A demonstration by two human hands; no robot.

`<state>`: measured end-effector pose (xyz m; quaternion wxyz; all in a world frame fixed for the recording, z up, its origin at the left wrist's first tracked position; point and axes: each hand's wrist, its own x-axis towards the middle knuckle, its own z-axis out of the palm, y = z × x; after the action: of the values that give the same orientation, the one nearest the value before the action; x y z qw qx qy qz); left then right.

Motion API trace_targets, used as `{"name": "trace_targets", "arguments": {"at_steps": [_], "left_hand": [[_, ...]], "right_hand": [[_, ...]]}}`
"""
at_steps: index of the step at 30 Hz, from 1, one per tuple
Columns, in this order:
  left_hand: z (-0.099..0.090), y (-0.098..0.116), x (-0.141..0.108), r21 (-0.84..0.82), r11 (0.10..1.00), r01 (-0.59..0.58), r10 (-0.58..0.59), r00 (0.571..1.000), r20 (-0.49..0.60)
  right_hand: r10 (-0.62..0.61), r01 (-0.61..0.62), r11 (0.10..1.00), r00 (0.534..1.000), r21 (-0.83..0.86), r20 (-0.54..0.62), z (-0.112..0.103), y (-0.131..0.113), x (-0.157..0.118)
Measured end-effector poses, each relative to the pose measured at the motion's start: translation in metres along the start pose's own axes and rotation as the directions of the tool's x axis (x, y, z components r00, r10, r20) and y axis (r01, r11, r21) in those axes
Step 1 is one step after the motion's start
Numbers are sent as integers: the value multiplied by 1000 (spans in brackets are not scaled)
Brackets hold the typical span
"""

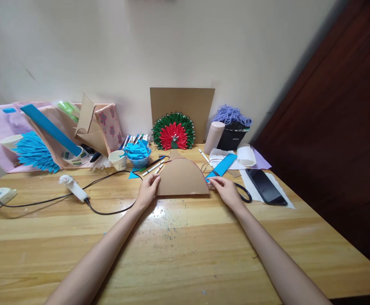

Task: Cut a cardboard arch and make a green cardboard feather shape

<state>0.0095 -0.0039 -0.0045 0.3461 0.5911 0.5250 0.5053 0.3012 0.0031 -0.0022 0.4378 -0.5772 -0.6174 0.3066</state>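
A half-round piece of brown cardboard (183, 178) stands tilted above the table in front of me, its straight edge toward me and its curved edge bearing a dark reddish line. My left hand (148, 190) pinches its lower left corner between thumb and fingers. At the lower right corner, the fingertips of my right hand (227, 191) are closed on the edge. Just behind that hand lie a blue strip (224, 165) and a black loop handle (247, 195), apparently of scissors partly hidden by the hand.
Behind stands a red and green peacock craft (175, 133) against a cardboard sheet (183, 97). To the left are a white glue gun (73, 188) with its black cord, a paper cup (118, 160) and a bowl of blue pieces (138, 154). A phone (266, 186) lies right.
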Motion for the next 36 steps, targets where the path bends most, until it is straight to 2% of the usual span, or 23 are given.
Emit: {"name": "trace_targets", "arguments": {"at_steps": [2,3,6,8,10,12,14,17,21,25,26,28,30,31,32,33,34,35,36], "left_hand": [[2,2,-5,25,1000,16,-16,1000,18],[3,3,-8,81,997,13,-15,1000,21],[2,10,-14,312,950,-9,14,1000,-13],[-3,13,-15,501,866,-11,58,995,-79],[-10,13,-13,678,734,19,92,988,-127],[-18,12,-10,801,596,61,72,989,-129],[-24,9,-7,825,559,78,12,995,-102],[-28,7,-6,818,572,65,-20,998,-65],[-27,10,-13,819,572,45,-20,999,-41],[-24,12,-17,850,526,27,-43,999,-5],[-24,12,-18,855,517,29,-53,999,-2],[-23,15,-19,852,522,35,-65,998,-2],[-20,20,-25,837,547,35,-58,998,-5],[-18,24,-30,821,571,14,-46,999,15],[-15,28,-36,801,598,-18,-29,999,44],[-11,33,-42,748,655,-110,8,990,139],[-7,37,-49,679,698,-228,52,962,269],[-3,42,-56,616,715,-329,79,914,398],[0,47,-63,579,719,-384,87,876,474]], "right_hand": [[-21,1,972,996,-234,-84,-19,6,4],[7,-43,944,994,-328,-109,-29,10,6],[91,-141,875,987,-463,-129,-51,17,10],[72,-99,879,995,-467,-74,-52,16,9],[-8,27,904,999,-427,47,-43,9,5],[-116,186,910,973,-372,202,-29,0,-2],[-191,309,889,921,-339,341,-16,-9,-11],[-211,386,863,861,-326,463,-4,-16,-19],[-199,386,856,860,-343,471,-6,-14,-18],[-255,414,846,868,-336,426,-9,-17,-17],[-259,398,862,879,-315,401,-7,-20,-18],[-207,288,936,914,-202,349,2,-26,-24],[-74,68,997,931,28,359,18,-36,-33],[-13,-58,985,911,160,412,28,-41,-38],[12,-165,949,871,270,490,39,-47,-43],[22,-257,898,837,358,546,50,-54,-49],[16,-319,848,814,424,581,61,-60,-54],[3,-345,816,806,465,592,71,-66,-58],[1,-352,802,809,482,588,79,-71,-63]]}}
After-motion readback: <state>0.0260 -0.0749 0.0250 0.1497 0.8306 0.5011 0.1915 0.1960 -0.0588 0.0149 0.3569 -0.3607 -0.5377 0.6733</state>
